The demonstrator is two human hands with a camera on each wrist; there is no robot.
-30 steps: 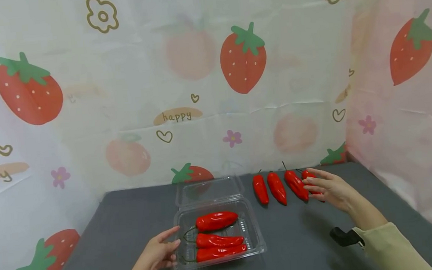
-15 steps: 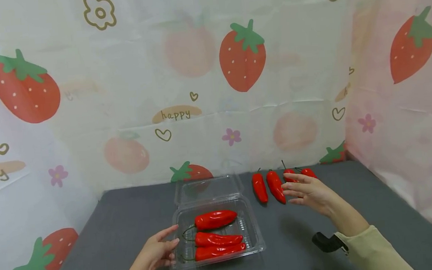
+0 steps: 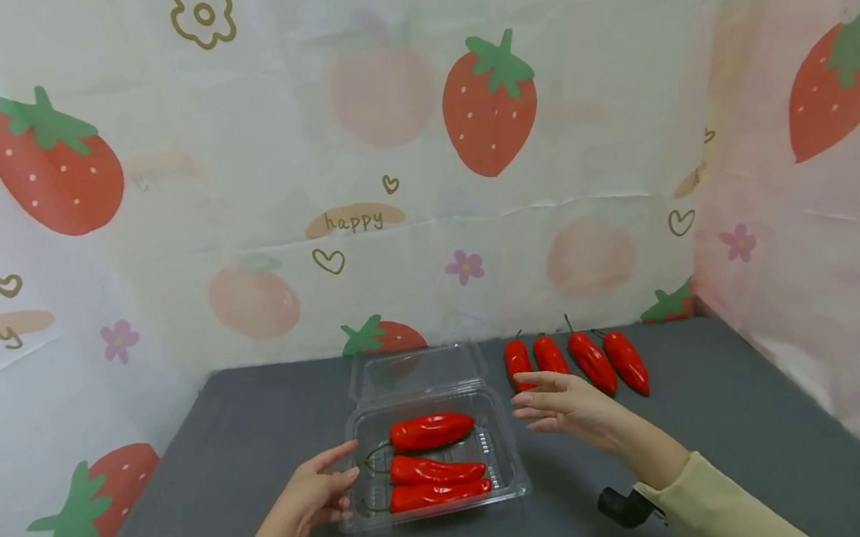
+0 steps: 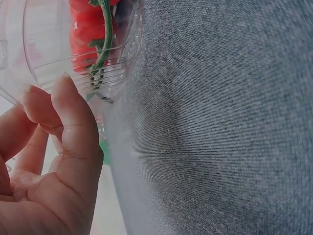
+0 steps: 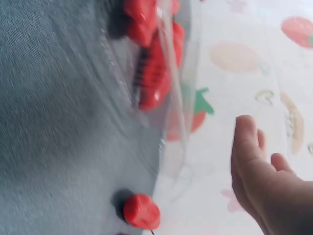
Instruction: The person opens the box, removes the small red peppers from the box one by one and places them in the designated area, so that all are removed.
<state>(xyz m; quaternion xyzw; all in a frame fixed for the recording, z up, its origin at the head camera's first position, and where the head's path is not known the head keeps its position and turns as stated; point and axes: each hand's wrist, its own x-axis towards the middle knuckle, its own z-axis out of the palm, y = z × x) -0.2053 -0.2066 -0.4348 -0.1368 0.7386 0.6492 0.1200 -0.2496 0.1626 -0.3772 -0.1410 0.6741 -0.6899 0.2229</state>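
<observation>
A clear plastic clamshell box [image 3: 515,477] lies on the table with its lid [image 3: 418,371] folded back. Inside are three red chili peppers [image 3: 432,431], their green stems pointing left. My left hand [image 3: 307,495] pinches the box's left rim; in the left wrist view its thumb and fingertips [image 4: 67,88] meet the ridged clear wall. My right hand [image 3: 582,412] is in the air right of the box, fingers extended and holding nothing. Behind it, several more red chili peppers [image 3: 626,363] lie in a row, two of them partly covered by the hand in the head view.
A dark grey cloth [image 3: 276,421] covers the table. Strawberry-printed sheets [image 3: 281,171] stand behind it and along both sides. A black strap piece [image 3: 626,507] sticks out by the right sleeve.
My right hand has moved left from over the row of peppers toward the box, uncovering the rightmost peppers. My left hand stays at the box's rim.
</observation>
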